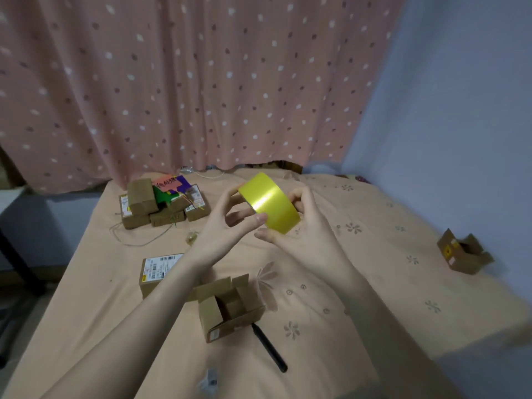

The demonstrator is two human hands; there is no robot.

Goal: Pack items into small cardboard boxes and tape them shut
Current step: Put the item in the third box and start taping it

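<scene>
hands [264,226] gripping tape roll [269,203], raised above open box [230,308]

A pink fabric curtain with white and dark spots [201,82] hangs across the back of the room. To the right stands a plain pale blue wall [460,110]. Below them lies a bed covered in a peach sheet printed with small flowers [359,254]. Light is dim and even.

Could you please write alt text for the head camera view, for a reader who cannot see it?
Both hands, left hand and right hand, hold a yellow roll of packing tape above a peach bedsheet. An open small cardboard box sits below, beside a black pen.
</scene>
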